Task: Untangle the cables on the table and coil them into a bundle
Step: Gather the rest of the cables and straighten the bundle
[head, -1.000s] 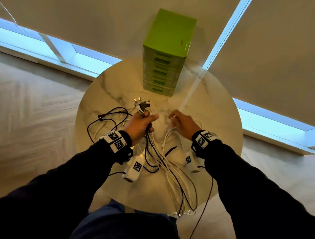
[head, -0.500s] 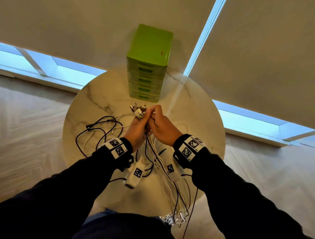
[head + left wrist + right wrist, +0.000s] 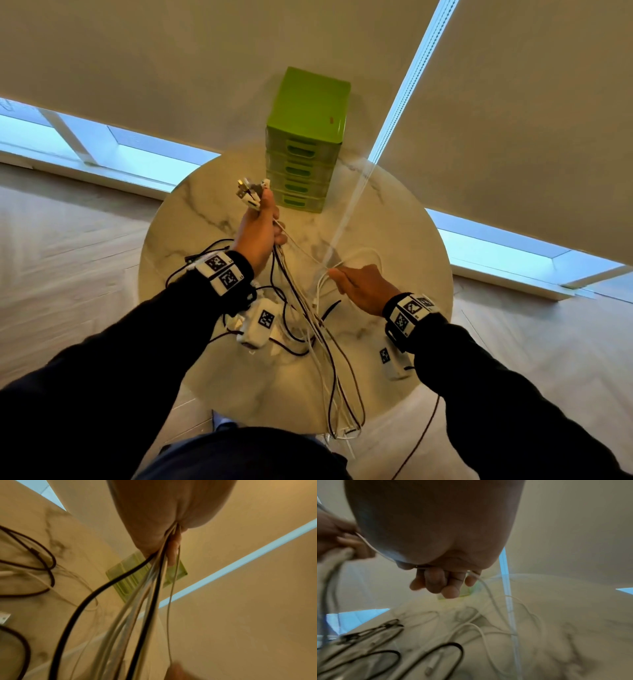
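My left hand (image 3: 262, 226) is raised above the round marble table (image 3: 404, 240) and grips a bunch of black and white cables (image 3: 308, 308). Their plug ends (image 3: 251, 192) stick out above the fist. The strands (image 3: 150, 588) hang from that fist down past the table's near edge. My right hand (image 3: 359, 286), lower and to the right, pinches one thin white cable (image 3: 301, 243) that runs taut up to the left hand. In the right wrist view the white cable (image 3: 488, 591) leaves the curled fingers (image 3: 436, 582). Loose black loops (image 3: 209, 250) lie on the table at left.
A green drawer unit (image 3: 306, 144) stands at the table's far edge, close behind the left hand. Roller blinds and a bright window strip (image 3: 404, 82) are behind it. A white loop (image 3: 366, 255) lies beyond the right hand. Wooden floor surrounds the table.
The hands were together at the plug ends; now the left hand has lifted the bunch and the right hand has drawn down and right along one white cable.
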The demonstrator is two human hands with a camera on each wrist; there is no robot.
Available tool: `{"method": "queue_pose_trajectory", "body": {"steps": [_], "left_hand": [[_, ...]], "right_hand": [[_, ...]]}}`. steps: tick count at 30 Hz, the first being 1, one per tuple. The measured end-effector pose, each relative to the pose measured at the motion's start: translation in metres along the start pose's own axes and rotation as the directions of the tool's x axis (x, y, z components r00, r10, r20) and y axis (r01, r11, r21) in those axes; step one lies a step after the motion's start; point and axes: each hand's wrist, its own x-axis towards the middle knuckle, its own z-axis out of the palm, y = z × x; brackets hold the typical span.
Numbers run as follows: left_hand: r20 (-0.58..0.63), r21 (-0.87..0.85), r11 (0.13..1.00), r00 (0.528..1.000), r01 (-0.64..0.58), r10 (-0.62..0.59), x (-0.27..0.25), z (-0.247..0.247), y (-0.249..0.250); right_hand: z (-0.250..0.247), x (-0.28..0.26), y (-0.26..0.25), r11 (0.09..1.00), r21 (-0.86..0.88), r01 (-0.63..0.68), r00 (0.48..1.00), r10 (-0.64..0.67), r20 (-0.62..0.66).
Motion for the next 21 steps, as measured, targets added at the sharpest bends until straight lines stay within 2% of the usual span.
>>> {"method": "queue_pose_trajectory", "body": {"steps": [2,4,6,8,10,13,16,19,21], "left_hand": [[-0.043,0.004,1.000,0.999,-0.019,0.019,0.007,-0.010,0.013],[-0.073,0.009,0.999,0.997,-0.038,0.038,0.009,-0.018,0.022],[-0.068,-0.106,0.993,0.996,-0.060,0.053,0.008,-0.023,0.031],[-0.066,-0.213,0.974,0.996,-0.079,0.067,0.007,-0.025,0.040],[-0.051,-0.210,0.975,0.997,-0.067,0.058,0.006,-0.027,0.042],[0.049,-0.073,0.996,0.997,-0.058,0.062,-0.005,-0.025,0.029],[0.162,0.098,0.995,0.987,-0.032,0.016,-0.020,-0.011,0.009],[0.160,0.242,0.970,0.985,0.017,-0.057,-0.025,0.001,0.000],[0.132,0.273,0.961,0.988,0.044,-0.083,-0.022,0.002,0.000]], "right_hand": [[0.005,-0.003,0.014,0.997,0.024,-0.071,0.997,0.070,0.032],[0.006,-0.005,0.024,0.990,0.043,-0.134,0.991,0.134,0.001],[0.002,-0.005,0.032,0.982,0.034,-0.185,0.981,0.187,-0.043],[-0.003,-0.004,0.036,0.968,0.002,-0.251,0.968,0.251,-0.024],[-0.009,-0.002,0.031,0.959,0.052,-0.280,0.958,0.282,-0.047],[-0.022,0.009,0.002,0.970,0.126,-0.209,0.965,0.226,-0.134],[-0.033,0.021,-0.038,0.983,0.153,-0.098,0.975,0.126,-0.184],[-0.037,0.029,-0.072,0.989,0.151,-0.007,0.988,0.029,-0.149],[-0.034,0.031,-0.083,0.988,0.152,0.031,0.993,-0.012,-0.121]]}}
